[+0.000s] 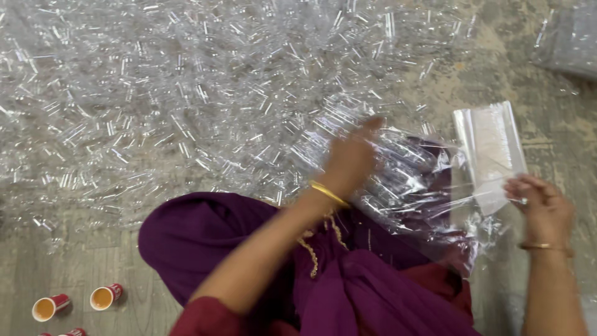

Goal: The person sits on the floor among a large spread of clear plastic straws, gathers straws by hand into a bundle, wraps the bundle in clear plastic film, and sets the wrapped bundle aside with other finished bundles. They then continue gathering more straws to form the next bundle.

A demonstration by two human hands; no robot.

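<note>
Head view looked down over folds of deep purple cloth (205, 239) spread across the person's lap, nearest the camera. From the lower left the left hand (351, 158) reached forward, a thin yellow bangle (329, 194) on its wrist; it was blurred, its fingers bunched loosely together, and it lay against the crinkled clear plastic bag (407, 186) draped over the lap. Whether it gripped anything there could not be told. To the right, the right hand (541, 202), wearing a gold bangle (544, 247), pinched the lower corner of a flat stack of clear plastic sheets (491, 146), which stood just beyond the bag's right edge and tilted slightly. Low at the left, two small red paper cups (78, 302) lay on their sides on the grey concrete floor (547, 118), open mouths toward the camera. Farther off, a broad heap of small clear plastic tubes (186, 93) covered the floor from the left edge past the middle.
</note>
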